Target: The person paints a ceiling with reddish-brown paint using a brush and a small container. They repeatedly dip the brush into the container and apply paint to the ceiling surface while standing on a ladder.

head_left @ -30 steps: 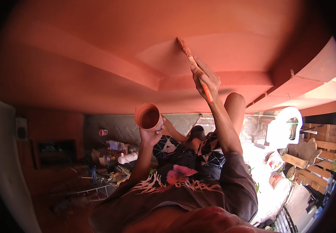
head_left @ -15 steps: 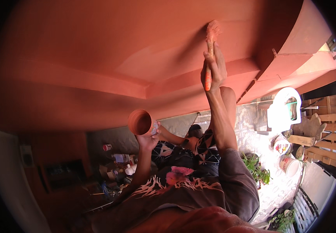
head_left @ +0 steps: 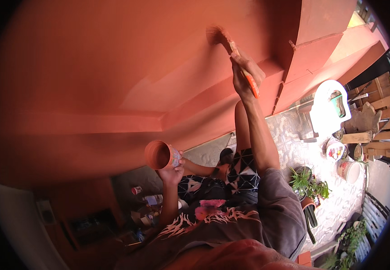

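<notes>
My right hand (head_left: pixel 248 74) is raised and wrapped round a paintbrush (head_left: pixel 233 47) with an orange-daubed handle. Its bristles touch the terracotta-coloured wall (head_left: pixel 100 58), where a slightly paler patch shows lower down, left of the brush. In my left hand (head_left: pixel 173 172), lower and to the left, is a small round paint tub (head_left: pixel 175 156), tilted so that its mouth faces away to the left. The inside of the tub is coated in the same reddish paint; how much is in it I cannot tell.
A ledge (head_left: pixel 132 119) runs along the wall's lower part. On the right stand a white plastic chair (head_left: pixel 325 108), a white bucket (head_left: pixel 349 172), potted plants (head_left: pixel 301 180) and stacked wood (head_left: pixel 357 137). Boxes and clutter (head_left: pixel 145 216) lie on the floor at lower left.
The brush has swept left across the wall, its handle now slanting down to the right. My view has turned a little; the tub stays in my left hand.
</notes>
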Demonstrator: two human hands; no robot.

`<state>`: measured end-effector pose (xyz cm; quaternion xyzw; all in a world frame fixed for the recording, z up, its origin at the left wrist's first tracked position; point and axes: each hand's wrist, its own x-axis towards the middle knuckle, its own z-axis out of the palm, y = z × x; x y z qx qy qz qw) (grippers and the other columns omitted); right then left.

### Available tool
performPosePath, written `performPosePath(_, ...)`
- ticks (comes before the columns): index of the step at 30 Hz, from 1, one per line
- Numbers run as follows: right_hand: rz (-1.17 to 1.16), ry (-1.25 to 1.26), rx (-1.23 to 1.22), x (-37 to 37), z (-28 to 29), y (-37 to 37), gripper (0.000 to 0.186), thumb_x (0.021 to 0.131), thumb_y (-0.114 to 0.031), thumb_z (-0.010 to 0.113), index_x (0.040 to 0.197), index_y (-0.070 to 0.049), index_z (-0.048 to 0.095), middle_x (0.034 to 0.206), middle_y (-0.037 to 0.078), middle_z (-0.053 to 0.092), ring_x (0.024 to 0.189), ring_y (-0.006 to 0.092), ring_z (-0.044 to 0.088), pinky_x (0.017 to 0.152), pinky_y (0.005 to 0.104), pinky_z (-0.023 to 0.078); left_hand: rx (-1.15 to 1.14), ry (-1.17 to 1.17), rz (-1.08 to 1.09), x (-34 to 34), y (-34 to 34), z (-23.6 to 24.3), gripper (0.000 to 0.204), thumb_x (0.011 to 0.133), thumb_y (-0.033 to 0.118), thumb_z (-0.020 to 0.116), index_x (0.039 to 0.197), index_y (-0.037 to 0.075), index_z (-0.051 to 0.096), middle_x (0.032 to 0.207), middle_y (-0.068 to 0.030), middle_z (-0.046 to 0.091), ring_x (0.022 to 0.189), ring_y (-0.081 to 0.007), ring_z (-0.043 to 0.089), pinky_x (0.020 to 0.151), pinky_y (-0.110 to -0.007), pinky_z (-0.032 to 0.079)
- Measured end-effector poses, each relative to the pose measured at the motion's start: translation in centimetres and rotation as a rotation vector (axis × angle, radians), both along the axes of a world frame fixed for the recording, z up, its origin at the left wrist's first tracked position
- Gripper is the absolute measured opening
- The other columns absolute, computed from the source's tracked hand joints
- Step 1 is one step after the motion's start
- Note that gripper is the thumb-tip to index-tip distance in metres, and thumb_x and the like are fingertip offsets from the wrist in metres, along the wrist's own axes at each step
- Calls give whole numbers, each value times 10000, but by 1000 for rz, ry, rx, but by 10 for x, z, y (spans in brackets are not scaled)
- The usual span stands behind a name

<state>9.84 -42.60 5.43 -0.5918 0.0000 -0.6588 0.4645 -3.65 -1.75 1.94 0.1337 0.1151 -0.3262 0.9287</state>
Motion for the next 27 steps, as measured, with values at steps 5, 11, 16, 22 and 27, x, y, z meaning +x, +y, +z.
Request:
performPosePath(5,-344,7,84,-7,-8,-52,148,882,94,674,991,1,709,1115,262,718,1021,352,733,811,361,620,5,35,-11,0,-2,0,625,944,495,594,1478,195,474,1376,-227,434,1044,-361,571,736,-346,590)
performPosePath(11,-211,184,-177,-5,2,-10,150,838,49,710,955,-43,731,1149,243,709,1043,363,721,846,368,617,-7,36,-52,11,-8,6,638,932,513,601,1466,186,477,1378,-220,426,1054,-369,564,728,-357,585)
performPosePath(16,226,157,-217,-39,17,2,181,808,87,731,949,-27,737,1136,225,723,979,328,745,780,339,622,59,46,-90,15,-23,13,613,942,488,597,1475,211,475,1357,-215,442,1033,-357,573,717,-345,583)
performPosePath(22,-40,22,122,-13,4,-80,127,874,84,699,969,3,721,1092,202,743,973,269,755,779,293,614,70,26,-121,15,-33,13,598,947,467,601,1480,225,479,1351,-210,451,1011,-343,580,711,-324,588)
performPosePath(27,-363,12,39,-14,2,-82,143,871,88,675,960,-14,722,1099,242,728,1052,333,729,826,341,618,76,25,-78,6,-26,13,588,959,456,594,1477,212,461,1352,-203,444,1019,-354,587,706,-334,594)
